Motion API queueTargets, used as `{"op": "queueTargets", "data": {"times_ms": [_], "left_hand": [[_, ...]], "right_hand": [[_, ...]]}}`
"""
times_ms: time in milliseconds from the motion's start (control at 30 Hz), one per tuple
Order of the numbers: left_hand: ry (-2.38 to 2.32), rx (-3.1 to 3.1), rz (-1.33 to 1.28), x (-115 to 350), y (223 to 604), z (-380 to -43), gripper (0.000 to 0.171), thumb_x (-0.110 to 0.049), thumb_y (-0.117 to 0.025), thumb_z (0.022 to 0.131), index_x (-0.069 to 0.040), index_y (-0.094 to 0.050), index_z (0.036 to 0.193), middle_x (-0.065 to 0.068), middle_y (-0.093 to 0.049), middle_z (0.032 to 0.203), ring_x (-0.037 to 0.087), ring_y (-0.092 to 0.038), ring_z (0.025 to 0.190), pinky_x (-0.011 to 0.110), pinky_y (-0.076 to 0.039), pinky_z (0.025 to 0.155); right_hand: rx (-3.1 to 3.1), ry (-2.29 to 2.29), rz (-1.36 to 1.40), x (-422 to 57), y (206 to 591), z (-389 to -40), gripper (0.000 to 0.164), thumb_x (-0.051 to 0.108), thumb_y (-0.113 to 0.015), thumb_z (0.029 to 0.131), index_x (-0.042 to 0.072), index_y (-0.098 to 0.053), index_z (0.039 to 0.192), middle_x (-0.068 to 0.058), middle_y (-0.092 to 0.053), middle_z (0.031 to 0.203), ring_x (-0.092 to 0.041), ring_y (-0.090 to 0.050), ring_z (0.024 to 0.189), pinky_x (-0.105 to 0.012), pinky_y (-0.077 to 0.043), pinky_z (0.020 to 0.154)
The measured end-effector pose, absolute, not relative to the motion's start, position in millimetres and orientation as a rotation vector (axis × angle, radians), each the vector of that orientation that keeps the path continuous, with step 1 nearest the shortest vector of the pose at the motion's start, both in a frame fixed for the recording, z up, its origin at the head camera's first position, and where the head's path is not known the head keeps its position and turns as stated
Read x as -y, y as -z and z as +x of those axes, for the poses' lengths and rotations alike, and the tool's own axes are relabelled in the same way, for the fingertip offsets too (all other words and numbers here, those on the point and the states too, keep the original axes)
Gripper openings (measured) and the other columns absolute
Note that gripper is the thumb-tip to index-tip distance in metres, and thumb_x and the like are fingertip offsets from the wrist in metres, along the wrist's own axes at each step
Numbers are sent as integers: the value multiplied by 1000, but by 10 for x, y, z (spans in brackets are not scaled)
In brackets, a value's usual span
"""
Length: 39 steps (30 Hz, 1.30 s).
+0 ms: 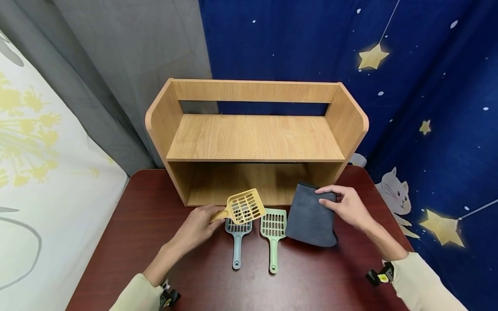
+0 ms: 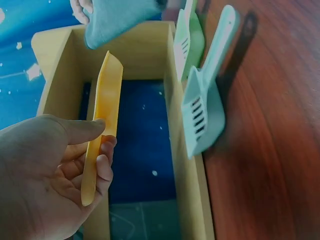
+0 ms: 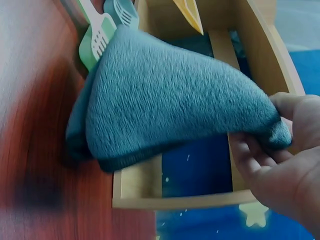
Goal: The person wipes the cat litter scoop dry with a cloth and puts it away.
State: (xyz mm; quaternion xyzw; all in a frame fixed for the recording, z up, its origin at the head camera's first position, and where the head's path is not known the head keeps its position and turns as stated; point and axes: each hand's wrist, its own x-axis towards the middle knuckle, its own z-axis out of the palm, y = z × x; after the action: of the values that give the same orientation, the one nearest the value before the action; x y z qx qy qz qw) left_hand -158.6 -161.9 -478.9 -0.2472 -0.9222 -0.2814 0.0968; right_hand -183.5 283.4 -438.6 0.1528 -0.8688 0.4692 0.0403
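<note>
My left hand (image 1: 200, 224) grips a yellow slotted litter scoop (image 1: 246, 206) by its handle, holding it up in front of the shelf's lower opening. In the left wrist view the thumb lies along the scoop (image 2: 106, 100) and the fingers curl round its handle. My right hand (image 1: 346, 205) pinches a folded dark grey cloth (image 1: 311, 218) by its upper right corner, and the cloth hangs down from there. Between the hands, a blue litter scoop (image 1: 237, 242) and a green litter scoop (image 1: 273, 237) lie on the table, handles toward me. The yellow scoop overlaps the blue one's top in the head view.
A two-tier wooden shelf (image 1: 254, 138) stands at the back of the dark red table (image 1: 186, 276). Behind it hang a grey curtain (image 1: 128, 43) and a blue star-printed curtain (image 1: 295, 39). White patterned fabric (image 1: 46, 216) borders the left side.
</note>
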Motion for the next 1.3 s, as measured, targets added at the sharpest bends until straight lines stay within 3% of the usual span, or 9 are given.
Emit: {"op": "queueTargets", "data": {"times_ms": [100,267,367,400,633,800,967,1200,1300], "left_hand": [[815,2716,-796,1548,4753,-1620,30,-5,-83,89,1,-77,118,8,-77,108,19,-71,92,41,-57,80],[794,2734,-881,1450,4715,-1674,31,-7,-81,91,3,-76,120,12,-77,110,20,-71,95,40,-57,81],[790,2744,-925,1408,4695,-1708,31,-7,-80,93,4,-75,121,14,-77,113,24,-74,98,42,-58,83],[791,2744,-941,1395,4688,-1721,31,-7,-79,93,4,-75,121,15,-77,114,23,-74,97,41,-59,83],[816,2742,-1137,1285,4633,-1774,28,-10,-75,98,3,-74,123,14,-78,117,27,-75,108,43,-59,93],[800,2736,-1215,1223,4588,-1786,27,-15,-73,101,1,-74,124,12,-77,118,23,-74,108,41,-59,94],[780,2709,-1265,1193,4558,-1803,28,-15,-73,100,0,-75,125,11,-77,117,22,-74,107,39,-59,93],[817,2657,-1333,1168,4524,-1831,25,-15,-72,101,-4,-76,124,5,-76,111,14,-71,100,35,-58,88],[821,2643,-1356,1151,4528,-1841,26,-14,-73,100,-4,-76,124,4,-76,109,10,-69,96,32,-57,85]], "right_hand": [[2638,-1283,437,-2749,4363,-1809,24,4,-84,89,12,-82,111,0,-59,71,-7,-36,50,-26,-35,48],[2549,-1075,412,-2580,4302,-1782,27,5,-86,86,20,-83,108,5,-51,62,-4,-33,48,-25,-31,46],[2494,-1006,436,-2479,4273,-1802,29,4,-86,84,22,-84,107,4,-65,67,-3,-34,49,-24,-30,46],[2480,-989,453,-2446,4263,-1811,29,3,-86,84,22,-84,107,5,-62,63,-1,-33,49,-23,-29,46],[2414,-938,647,-2267,4202,-1913,29,-1,-84,85,16,-83,109,0,-79,94,2,-22,52,-20,-31,52],[2398,-1007,774,-2213,4207,-2040,30,-4,-84,85,15,-82,109,-2,-80,105,1,-36,56,-17,-36,59],[2425,-1191,859,-2190,4264,-2157,30,-4,-81,89,16,-82,112,-1,-80,107,-8,-65,85,-16,-47,74],[2431,-1419,1031,-2082,4306,-2277,27,-5,-77,93,13,-81,112,-5,-79,108,-19,-71,97,-20,-54,83],[2414,-1481,1115,-2008,4327,-2330,24,-9,-75,93,7,-80,110,-11,-78,106,-18,-70,91,-21,-55,75]]}}
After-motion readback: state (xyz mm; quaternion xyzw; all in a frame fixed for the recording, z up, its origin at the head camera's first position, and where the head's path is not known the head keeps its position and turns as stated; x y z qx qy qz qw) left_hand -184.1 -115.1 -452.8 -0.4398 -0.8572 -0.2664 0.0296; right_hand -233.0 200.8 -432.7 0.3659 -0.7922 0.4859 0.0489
